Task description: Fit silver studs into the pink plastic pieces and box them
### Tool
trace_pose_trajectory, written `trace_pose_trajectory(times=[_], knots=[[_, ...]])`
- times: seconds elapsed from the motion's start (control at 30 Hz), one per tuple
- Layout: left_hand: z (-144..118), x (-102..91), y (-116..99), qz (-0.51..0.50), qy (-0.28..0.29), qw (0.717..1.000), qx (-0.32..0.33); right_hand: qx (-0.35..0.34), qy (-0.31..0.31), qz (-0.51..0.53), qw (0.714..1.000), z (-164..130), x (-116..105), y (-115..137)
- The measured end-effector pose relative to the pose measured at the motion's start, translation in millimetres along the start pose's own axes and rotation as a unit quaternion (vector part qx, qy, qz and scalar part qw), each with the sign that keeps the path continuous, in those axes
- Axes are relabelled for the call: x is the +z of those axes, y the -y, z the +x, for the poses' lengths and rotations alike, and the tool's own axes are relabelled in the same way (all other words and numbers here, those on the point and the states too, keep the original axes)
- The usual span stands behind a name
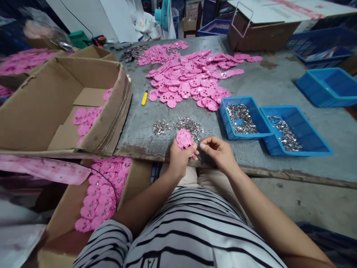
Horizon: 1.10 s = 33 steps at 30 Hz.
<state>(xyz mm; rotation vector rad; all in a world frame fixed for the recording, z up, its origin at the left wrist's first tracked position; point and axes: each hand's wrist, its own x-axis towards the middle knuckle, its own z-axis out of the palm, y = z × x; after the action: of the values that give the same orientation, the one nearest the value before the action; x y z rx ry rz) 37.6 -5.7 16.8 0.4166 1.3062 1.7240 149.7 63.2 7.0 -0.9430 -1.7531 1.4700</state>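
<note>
My left hand (pixel 178 158) holds a round pink plastic piece (pixel 184 139) upright at the table's near edge. My right hand (pixel 219 150) is beside it, fingertips pinched together close to the piece; whatever is between them is too small to see. Just beyond the hands lies a small heap of shiny metal bits (pixel 189 124) on the grey table (pixel 267 85). Farther back spreads a big pile of pink pieces (pixel 189 80).
Two blue trays (pixel 251 136) (pixel 315 150) with metal bits sit to the right, an empty blue tray (pixel 329 87) beyond. An open cardboard box (pixel 55 108) with pink pieces stands left; another box of pink pieces (pixel 103 193) is below. A yellow-handled tool (pixel 144 97) lies mid-table.
</note>
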Motion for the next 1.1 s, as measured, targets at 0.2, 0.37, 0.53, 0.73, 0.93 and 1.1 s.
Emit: trace_pose_trajectory(times=[0.2,0.37,0.53,0.73,0.93,1.1], knots=[[-3,3.1,3,-0.016,0.031,0.999,0.0,-0.026,-0.019,0.006,0.999,-1,1,5],[-8,1.4,-5,-0.153,0.119,0.979,-0.06,-0.008,-0.071,0.054,0.996,-5,-1,10],[-13,-1.8,-10,-0.194,0.148,0.969,-0.042,0.005,-0.089,0.087,0.992,-12,7,20],[-21,7.3,-15,-0.239,0.152,0.959,-0.029,0.015,-0.115,0.169,0.979,-20,31,28],[-25,15.0,-16,-0.273,0.142,0.951,-0.023,0.031,-0.159,0.206,0.965,-19,44,29],[-24,17.2,-11,-0.248,0.123,0.96,-0.028,0.03,-0.167,0.224,0.96,-18,45,30]])
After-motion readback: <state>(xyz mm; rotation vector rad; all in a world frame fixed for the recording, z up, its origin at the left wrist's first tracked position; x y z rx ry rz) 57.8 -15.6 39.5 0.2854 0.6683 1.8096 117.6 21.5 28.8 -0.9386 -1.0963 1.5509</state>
